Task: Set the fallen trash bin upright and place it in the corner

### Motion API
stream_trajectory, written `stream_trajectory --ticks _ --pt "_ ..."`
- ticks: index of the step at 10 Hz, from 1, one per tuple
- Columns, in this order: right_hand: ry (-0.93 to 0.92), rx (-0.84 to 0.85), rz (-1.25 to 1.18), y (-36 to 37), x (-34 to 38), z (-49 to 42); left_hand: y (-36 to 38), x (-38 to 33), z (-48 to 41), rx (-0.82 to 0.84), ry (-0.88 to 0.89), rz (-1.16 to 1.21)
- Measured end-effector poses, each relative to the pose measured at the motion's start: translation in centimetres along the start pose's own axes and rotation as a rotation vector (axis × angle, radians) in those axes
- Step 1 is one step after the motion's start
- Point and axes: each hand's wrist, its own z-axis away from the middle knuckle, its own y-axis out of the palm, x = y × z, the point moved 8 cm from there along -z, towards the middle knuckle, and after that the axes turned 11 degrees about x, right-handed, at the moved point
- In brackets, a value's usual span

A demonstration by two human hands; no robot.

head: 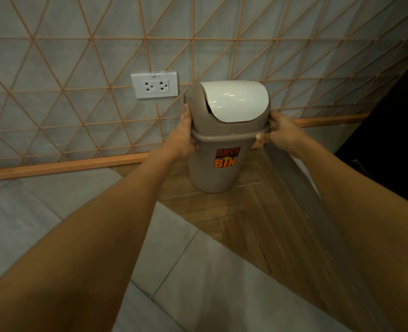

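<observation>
Now upright bin (218, 149) btwn hands — left hand (182, 137), right hand (282, 133) gripping rim.

The trash bin (213, 173) was taupe, with a glossy white swing flap (236, 101) and an orange-and-black label (226, 157) reading "DUST BIN". The wall (54, 56) was pale grey, crossed by thin orange lines forming triangles, above an orange skirting (61, 165). The socket plate (154, 85) was white. The floor (243, 226) mixed brown wood-grain herringbone with grey tiles.
</observation>
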Motion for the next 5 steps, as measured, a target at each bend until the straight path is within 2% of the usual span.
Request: stream_trajectory --ticks 2,4,5 --pt "0.045 -0.008 0.047 -0.1 0.3 -0.2 -0.2 -0.2 -0.2 0.021 -0.079 -0.032" --pt "0.099 -0.039 0.293 -0.4 1.3 1.0 -1.9 -1.2 1.4 0.001 -0.117 -0.159" --pt "0.166 -0.062 0.386 -0.9 2.4 2.8 -2.9 -2.4 3.3 -0.025 -0.096 -0.141"
